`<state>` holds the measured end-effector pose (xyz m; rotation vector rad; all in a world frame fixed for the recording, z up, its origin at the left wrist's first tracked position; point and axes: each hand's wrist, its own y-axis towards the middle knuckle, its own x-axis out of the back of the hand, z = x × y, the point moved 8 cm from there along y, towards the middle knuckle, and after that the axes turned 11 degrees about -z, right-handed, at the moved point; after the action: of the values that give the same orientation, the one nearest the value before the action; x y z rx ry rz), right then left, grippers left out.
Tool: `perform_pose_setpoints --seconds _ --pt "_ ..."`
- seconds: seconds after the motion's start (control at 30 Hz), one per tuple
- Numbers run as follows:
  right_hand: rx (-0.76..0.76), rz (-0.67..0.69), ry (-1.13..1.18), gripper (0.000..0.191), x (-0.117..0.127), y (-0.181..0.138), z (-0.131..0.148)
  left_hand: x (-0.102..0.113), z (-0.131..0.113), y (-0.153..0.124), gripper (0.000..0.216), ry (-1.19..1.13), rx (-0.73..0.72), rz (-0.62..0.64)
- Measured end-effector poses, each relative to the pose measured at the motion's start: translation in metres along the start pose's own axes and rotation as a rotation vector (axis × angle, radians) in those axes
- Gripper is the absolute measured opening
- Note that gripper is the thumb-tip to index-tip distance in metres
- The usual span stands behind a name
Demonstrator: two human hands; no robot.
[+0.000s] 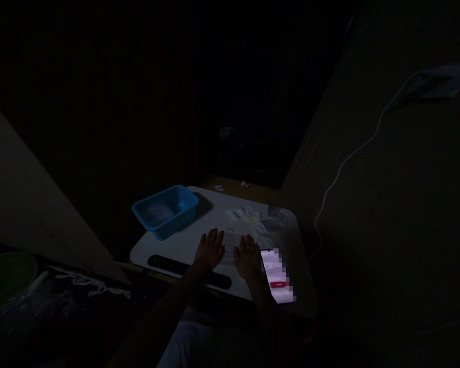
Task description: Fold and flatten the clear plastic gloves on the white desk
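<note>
My left hand (210, 249) lies palm down on the small white table (210, 214), its fingers stretched out. My right hand (247, 255) rests flat in the same way, a short distance to the right. Between them is a clear plastic bag or sheet (231, 248), close to the fingers of both hands; its outline is faint in the dark. Several small white packets (247, 213) lie beyond my hands. Close to my right hand and forearm, a phone (276, 276) shows a lit screen with a red button.
A blue plastic basin (168, 225) stands at the table's left. Clear plastic wrappers (278, 217) lie at the back right. A black slot or strip (164, 263) runs along the front edge. A white cable (339, 171) hangs on the right wall. The room is very dark.
</note>
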<state>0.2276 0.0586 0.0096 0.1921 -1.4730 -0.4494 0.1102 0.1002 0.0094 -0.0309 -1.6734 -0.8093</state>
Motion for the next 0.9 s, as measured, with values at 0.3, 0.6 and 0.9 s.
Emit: perform_pose_setpoints --seconds 0.3,0.6,0.9 --pt "0.020 -0.039 -0.003 0.052 0.0028 -0.0008 0.0005 0.0010 -0.0002 -0.0003 0.049 0.017 0.008 0.018" --pt "-0.004 -0.005 -0.017 0.057 -0.0016 0.0008 -0.0005 0.0005 -0.0003 -0.0001 0.049 0.008 0.016 0.008" --pt "0.036 -0.086 -0.021 0.053 0.0052 0.0000 0.0000 0.0020 -0.0006 0.0001 0.050 -0.005 0.017 0.012"
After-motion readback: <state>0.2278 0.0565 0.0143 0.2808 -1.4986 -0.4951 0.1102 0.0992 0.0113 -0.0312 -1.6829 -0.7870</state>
